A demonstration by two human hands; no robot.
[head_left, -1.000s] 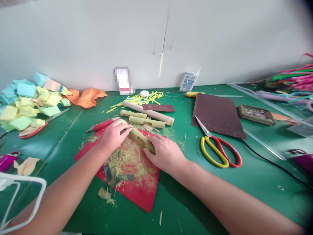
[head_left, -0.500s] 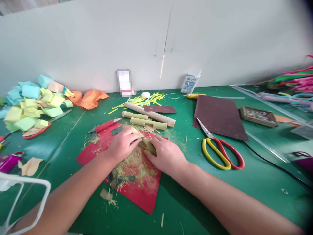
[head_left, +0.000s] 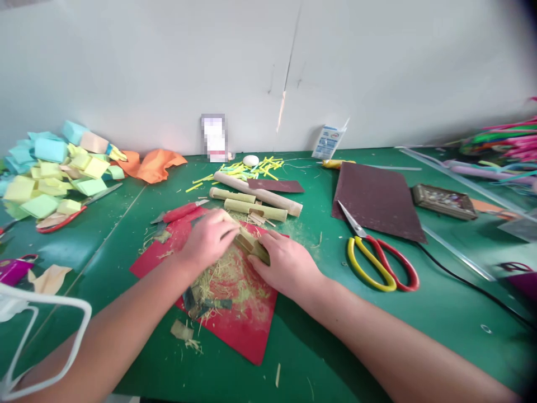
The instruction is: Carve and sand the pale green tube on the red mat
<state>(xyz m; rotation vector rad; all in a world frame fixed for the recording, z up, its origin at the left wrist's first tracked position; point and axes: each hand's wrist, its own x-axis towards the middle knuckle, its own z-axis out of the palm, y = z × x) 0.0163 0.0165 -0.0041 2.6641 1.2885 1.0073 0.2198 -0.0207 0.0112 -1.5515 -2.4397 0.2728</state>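
A short bamboo tube (head_left: 247,242) with a notch cut into its upper side lies between my hands, slanting over a red mat (head_left: 247,336). My right hand (head_left: 289,257) is closed around its near right end. The fingers of my left hand (head_left: 212,238) are closed at its far left end; their undersides are hidden. Pale shavings (head_left: 222,274) and dark scraps (head_left: 218,304) lie on the mat below. Just beyond are a notched bamboo tube (head_left: 272,212), another tube (head_left: 229,195) and a longer pale stick (head_left: 235,182). Left of them rests a red-handled knife (head_left: 182,212).
On the green table (head_left: 327,341), scissors (head_left: 371,252) with yellow and red handles overlap a dark brown sheet (head_left: 373,196) at right. A small tray (head_left: 444,201) stands beyond. Folded coloured papers (head_left: 54,173) pile up at left, near orange cloth (head_left: 157,165). A white frame (head_left: 79,341) crosses the lower left.
My left hand has shifted slightly up and left along the bamboo tube. A dark strip that showed at its fingertips is out of sight. My right hand keeps its hold.
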